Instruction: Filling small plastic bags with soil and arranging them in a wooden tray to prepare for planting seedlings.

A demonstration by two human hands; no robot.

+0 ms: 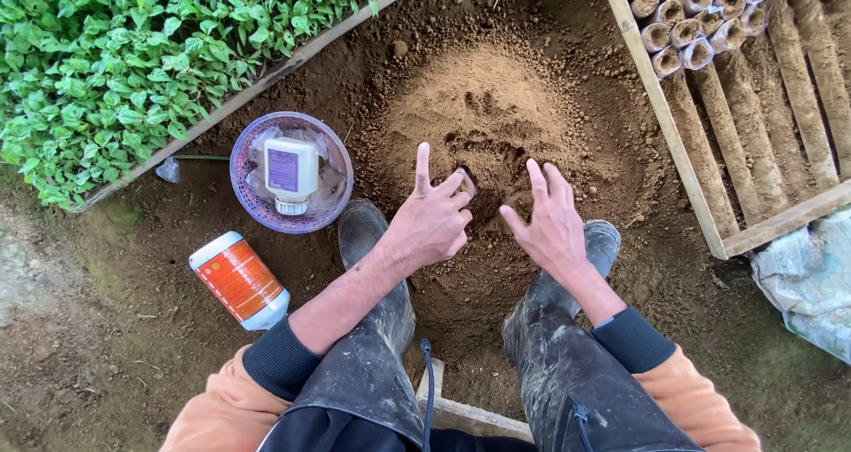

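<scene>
Between your two boots sits a pile of loose brown dirt point(496, 124), w/ finger marks dug in near the middle. Your left hand point(432, 217) pinches a small tube-like thing point(466, 183), held w/ thumb & bent fingers while the pointer finger sticks straight up. It's too small to say for sure what it is; looks like one of the little soil tubes. Your right hand point(548, 217) is open, fingers spread, holding nothing, just beside the left one. Both hang over the near edge of the pile, apart, not touching.

Looks like you're at the fill step: tube in hand, dirt not scooped yet. I'd guess the next move needs your right hand to grab a bit of dirt & pack it in, w/ the tube kept upright so it won't spill.

At 1 o'clock is a wooden crate point(674, 142) w/ filled tubes lying in rows. At 10 o'clock a purple basket point(332, 146) holds a white bottle point(290, 173). At 8 o'clock an orange can point(238, 279) lies on its side. Green baby plants point(133, 53) fill a tray at 11 o'clock.
</scene>
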